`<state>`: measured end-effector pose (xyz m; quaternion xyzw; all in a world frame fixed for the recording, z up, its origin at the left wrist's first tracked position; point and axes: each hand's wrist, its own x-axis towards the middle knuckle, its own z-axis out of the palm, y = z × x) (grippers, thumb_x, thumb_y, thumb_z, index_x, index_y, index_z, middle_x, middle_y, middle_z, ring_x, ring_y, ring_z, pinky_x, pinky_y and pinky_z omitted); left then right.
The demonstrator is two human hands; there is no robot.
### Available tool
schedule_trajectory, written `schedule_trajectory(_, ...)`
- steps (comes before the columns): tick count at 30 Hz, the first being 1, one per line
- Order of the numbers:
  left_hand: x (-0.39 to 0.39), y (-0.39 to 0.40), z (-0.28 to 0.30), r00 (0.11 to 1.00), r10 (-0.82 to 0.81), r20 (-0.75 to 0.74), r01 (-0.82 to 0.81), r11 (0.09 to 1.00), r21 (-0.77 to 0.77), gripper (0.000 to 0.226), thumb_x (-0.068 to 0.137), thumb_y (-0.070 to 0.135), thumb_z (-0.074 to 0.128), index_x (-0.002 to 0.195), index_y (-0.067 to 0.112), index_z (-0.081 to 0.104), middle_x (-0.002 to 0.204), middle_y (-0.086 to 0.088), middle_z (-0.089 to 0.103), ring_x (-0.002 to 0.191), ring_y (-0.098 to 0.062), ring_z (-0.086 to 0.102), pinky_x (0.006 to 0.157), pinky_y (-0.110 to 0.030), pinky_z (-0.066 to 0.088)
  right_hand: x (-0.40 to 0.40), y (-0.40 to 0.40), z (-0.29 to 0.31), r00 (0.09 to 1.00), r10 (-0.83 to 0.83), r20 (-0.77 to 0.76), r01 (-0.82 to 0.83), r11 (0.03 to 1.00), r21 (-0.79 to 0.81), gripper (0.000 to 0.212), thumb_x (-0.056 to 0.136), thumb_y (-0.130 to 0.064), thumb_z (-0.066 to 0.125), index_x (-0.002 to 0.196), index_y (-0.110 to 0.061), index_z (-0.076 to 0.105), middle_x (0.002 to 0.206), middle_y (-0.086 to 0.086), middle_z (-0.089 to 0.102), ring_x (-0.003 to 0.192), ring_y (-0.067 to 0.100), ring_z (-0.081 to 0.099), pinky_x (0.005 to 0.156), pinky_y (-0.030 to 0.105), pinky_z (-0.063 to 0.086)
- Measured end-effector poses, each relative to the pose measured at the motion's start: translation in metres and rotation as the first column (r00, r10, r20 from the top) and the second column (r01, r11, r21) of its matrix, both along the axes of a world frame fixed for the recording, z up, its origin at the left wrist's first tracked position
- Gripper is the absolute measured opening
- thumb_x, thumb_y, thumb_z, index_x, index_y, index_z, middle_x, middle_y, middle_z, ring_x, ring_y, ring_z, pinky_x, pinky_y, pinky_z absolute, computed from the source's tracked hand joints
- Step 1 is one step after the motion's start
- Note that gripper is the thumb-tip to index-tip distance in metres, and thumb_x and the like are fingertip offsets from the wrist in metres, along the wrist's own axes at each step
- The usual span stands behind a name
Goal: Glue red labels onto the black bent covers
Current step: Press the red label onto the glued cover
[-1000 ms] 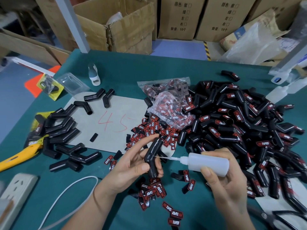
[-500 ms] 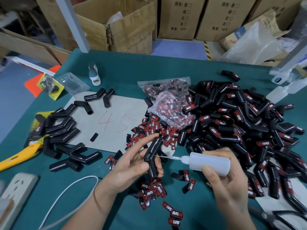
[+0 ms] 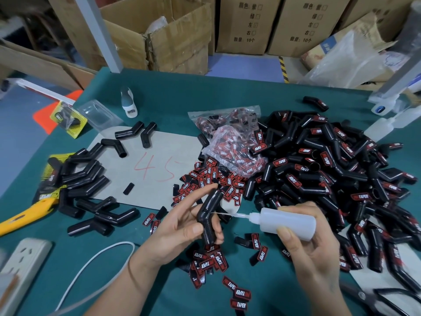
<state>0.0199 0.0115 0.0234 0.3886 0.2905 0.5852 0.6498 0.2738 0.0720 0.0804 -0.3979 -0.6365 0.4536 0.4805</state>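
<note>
Head view: right hand (image 3: 319, 242) clamped on glue bottle (image 3: 288, 222), needle tip unmoved against the bent cover (image 3: 208, 218) pinched in left hand (image 3: 182, 226), centre-frame. Glue dosing probably continues; loose red labels (image 3: 210, 262) wait at 6 o'clock.

We count two bare hands, one translucent white plastic squeeze bottle (image 3: 288, 222), two clear plastic bags of labels (image 3: 230, 142), one white power strip (image 3: 21, 267), roughly twenty unlabelled black bent covers (image 3: 84, 176) at left; the labelled heap blurs beyond counting.
</note>
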Motion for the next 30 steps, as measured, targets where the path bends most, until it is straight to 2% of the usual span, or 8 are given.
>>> schedule_trajectory(11,-0.002,0.0002,-0.0028,1.0,-0.018,-0.009,0.018,1.0,0.019,0.074,0.103,0.013,0.066,0.165,0.012,0.025,0.109,-0.022,0.066,0.099,-0.039,0.067,0.09,-0.049,0.055,0.0001,0.0014,0.0008,0.999,-0.024,-0.043,0.023,1.0,-0.019,0.021,0.085,-0.033,0.067,0.105,-0.034,0.068,0.099,-0.01,0.064,0.086,0.005,0.066,0.07,0.011,0.051)
schedule_trajectory(25,-0.0021,-0.0006,-0.0023,1.0,-0.021,-0.01,0.021,0.999,0.027,0.075,0.103,0.014,0.066,0.165,0.01,0.023,0.108,-0.022,0.065,0.097,-0.039,0.067,0.089,-0.048,0.055,0.0002,-0.0004,0.0022,1.0,-0.018,-0.017,0.018,1.0,-0.004,0.023,0.084,-0.035,0.068,0.107,-0.04,0.07,0.099,-0.008,0.065,0.084,0.008,0.066,0.069,0.014,0.052)
schedule_trajectory(30,-0.0007,0.0003,-0.0011,0.999,-0.022,-0.023,0.023,0.999,0.034,0.076,0.103,0.016,0.067,0.164,0.009,0.024,0.107,-0.022,0.065,0.096,-0.039,0.067,0.088,-0.048,0.055,0.0009,0.0013,0.0025,0.997,-0.049,-0.065,0.049,0.999,-0.01,0.024,0.084,-0.033,0.068,0.107,-0.041,0.07,0.1,-0.011,0.065,0.087,0.005,0.067,0.072,0.012,0.052)
